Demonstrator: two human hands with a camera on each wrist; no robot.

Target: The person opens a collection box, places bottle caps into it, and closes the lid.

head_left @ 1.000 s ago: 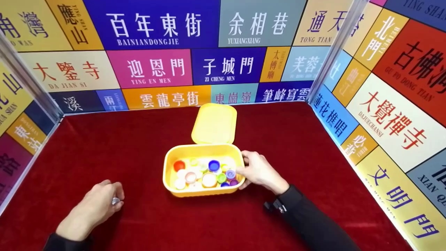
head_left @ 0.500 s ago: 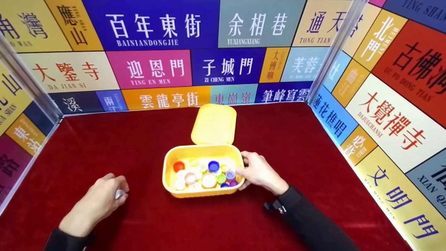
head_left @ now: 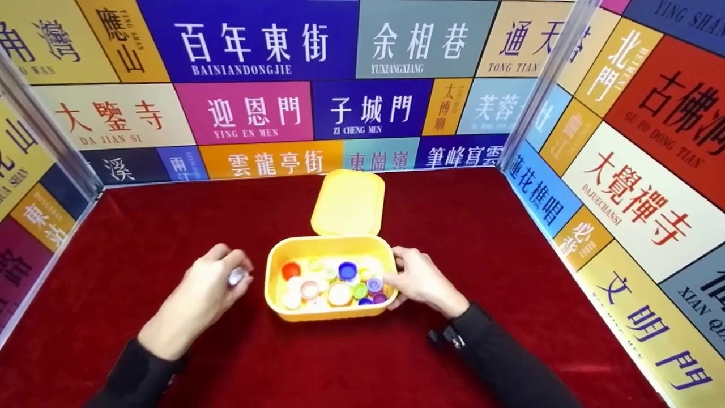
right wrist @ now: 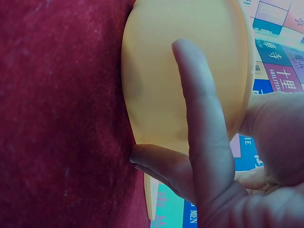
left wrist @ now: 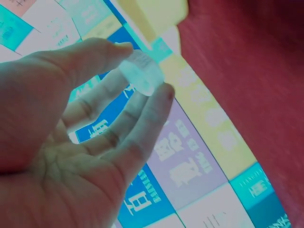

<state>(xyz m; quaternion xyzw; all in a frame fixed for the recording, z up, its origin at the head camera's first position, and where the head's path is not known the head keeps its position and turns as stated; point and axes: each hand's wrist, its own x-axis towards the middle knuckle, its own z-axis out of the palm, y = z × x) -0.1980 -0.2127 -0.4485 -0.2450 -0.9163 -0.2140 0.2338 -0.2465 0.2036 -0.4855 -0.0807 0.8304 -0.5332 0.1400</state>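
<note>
My left hand (head_left: 195, 290) is raised left of an open yellow plastic box (head_left: 331, 315). Between its thumb and fingertips it pinches a small, pale, translucent bottle cap (left wrist: 142, 73), seen close up in the left wrist view. My right hand (head_left: 426, 281) grips the box at its right end, thumb over the rim and fingers along the outer wall (right wrist: 152, 90). Inside the box lie several bottle caps, among them a red cap (head_left: 291, 270), a blue cap (head_left: 347, 270), a green cap (head_left: 359, 290) and some white ones.
A flat yellow lid (head_left: 348, 204) lies right behind the box, by the back wall. Dark red cloth (head_left: 226, 362) covers the table. Upright panels with coloured, lettered blocks (head_left: 243, 39) border it at the back and both sides.
My left hand has moved right and away from me, closer to the box, with the cap still pinched. The right hand and the box have stayed in place.
</note>
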